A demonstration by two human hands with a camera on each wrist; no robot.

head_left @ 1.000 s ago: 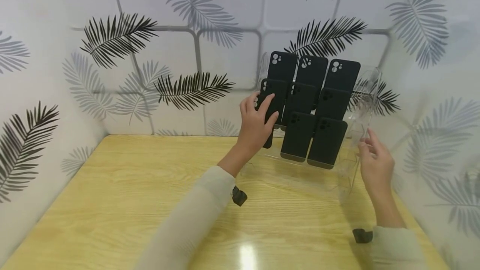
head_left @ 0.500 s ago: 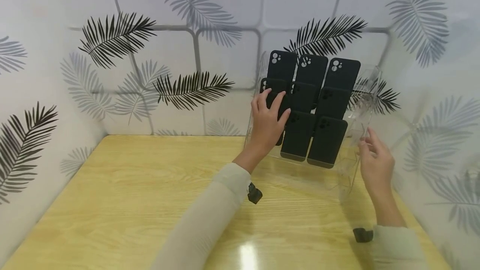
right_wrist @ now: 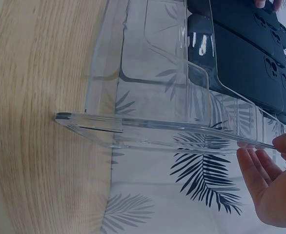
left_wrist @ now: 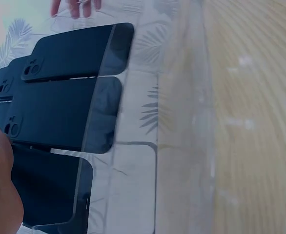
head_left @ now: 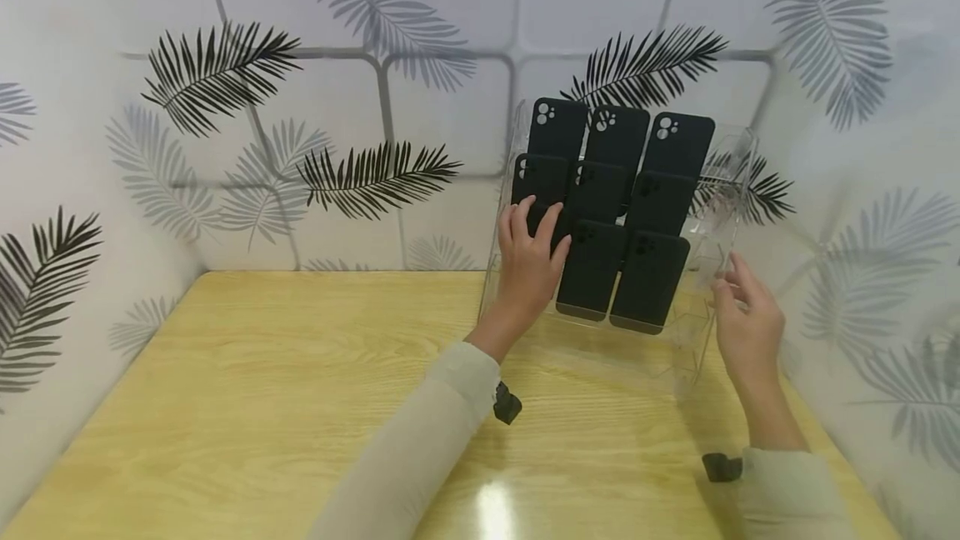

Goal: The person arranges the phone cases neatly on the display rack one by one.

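Black phone cases with camera cutouts stand in rows on a clear acrylic display stand (head_left: 600,361). My left hand (head_left: 527,261) holds the bottom-left phone case (left_wrist: 48,187) from the front, fingers spread over its face and edges. In the left wrist view, that case's lower end sits behind the stand's clear front lip, beside the bottom-middle case (left_wrist: 55,112). At the stand's right side, my right hand (head_left: 750,319) pinches the edge of the side panel (right_wrist: 153,124) between thumb and fingers. Part of the left-hand case is hidden by the hand.
The stand is on a wooden table (head_left: 300,373) near its back right corner. Behind it rises a wall (head_left: 450,123) with a leaf pattern. Small black devices (head_left: 507,403) sit at both wrists.
My left hand has moved right and slightly down with the phone case, bringing it into line with the bottom row. My right hand keeps its place on the stand's side.
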